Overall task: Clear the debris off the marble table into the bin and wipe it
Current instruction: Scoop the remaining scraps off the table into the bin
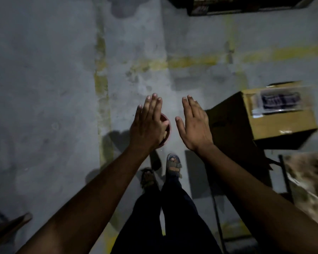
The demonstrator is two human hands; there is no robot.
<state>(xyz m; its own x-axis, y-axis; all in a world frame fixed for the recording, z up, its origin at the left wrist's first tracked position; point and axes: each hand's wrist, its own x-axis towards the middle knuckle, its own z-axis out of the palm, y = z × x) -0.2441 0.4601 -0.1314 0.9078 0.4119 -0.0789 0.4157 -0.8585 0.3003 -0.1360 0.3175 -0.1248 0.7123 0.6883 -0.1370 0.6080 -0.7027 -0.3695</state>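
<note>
Hovering empty left hand [148, 123], right hand [195, 125]; box label [279, 102] blurred, unreadable.

Both bare arms reach forward and down, forearms converging toward the middle. The left hand [148, 125] and right hand [195, 125] are held flat and empty, fingers straight and close together, palms turned toward each other with a gap between them, thumbs inward.

Dim light falls on a grey concrete floor [44, 88] with worn yellow lines [101, 85]. Right of the fingers sits a cardboard box [275, 123]; far ahead, a dark shelf [237, 6].
</note>
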